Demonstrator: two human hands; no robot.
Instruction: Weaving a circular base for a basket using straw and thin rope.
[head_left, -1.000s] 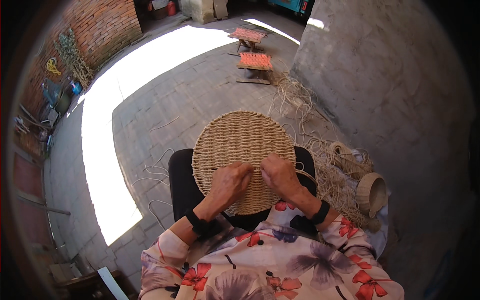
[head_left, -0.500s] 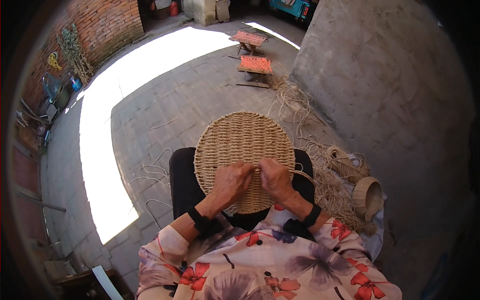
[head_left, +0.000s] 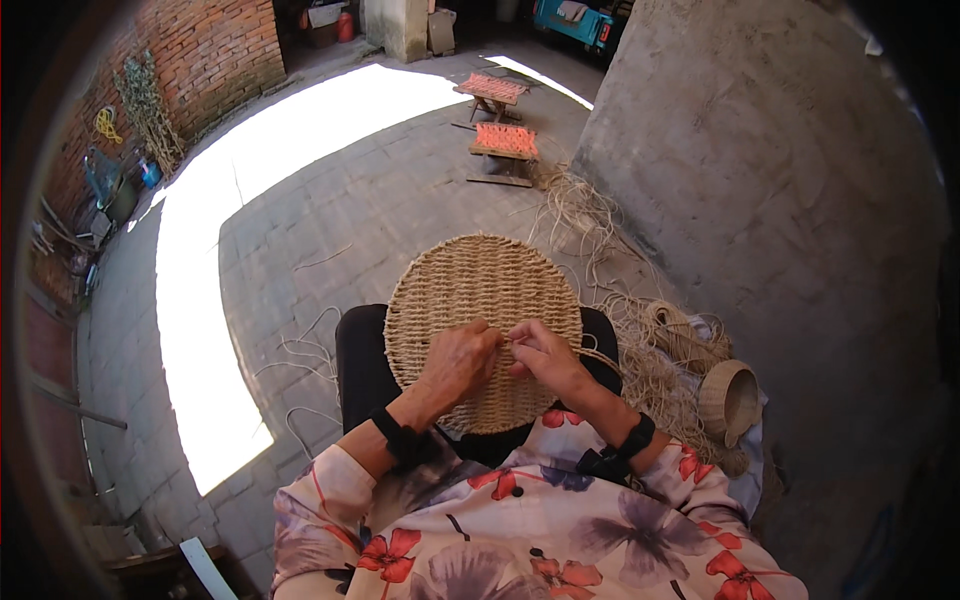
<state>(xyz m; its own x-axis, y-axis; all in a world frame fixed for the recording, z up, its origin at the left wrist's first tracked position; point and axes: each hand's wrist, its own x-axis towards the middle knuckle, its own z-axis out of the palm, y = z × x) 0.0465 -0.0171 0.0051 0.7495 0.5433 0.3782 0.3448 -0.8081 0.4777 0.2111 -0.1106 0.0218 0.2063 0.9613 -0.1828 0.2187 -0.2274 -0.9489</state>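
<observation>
A grey paved floor (head_left: 330, 230) runs through the yard, crossed by a bright bent patch of sunlight (head_left: 195, 340), with a brick wall (head_left: 215, 50) at far left and a rough plaster wall (head_left: 760, 150) along the right. The round woven straw disc (head_left: 480, 280) rests on the black-clad lap (head_left: 357, 360), its far rim reaching out past the knees. Over its near half, the left hand (head_left: 462, 358) has its fingers curled in; the right hand (head_left: 548, 362), just beside it, has its fingers bent and partly spread. Whether either grips a strand I cannot tell. A heap of straw cord (head_left: 650, 375) and a small basket (head_left: 726, 400) crowd the right side, near the knee. Paving stretches leftward from the lap to the sunlight; two low stools (head_left: 506, 140) stand ahead, well apart from the disc's edge.
</observation>
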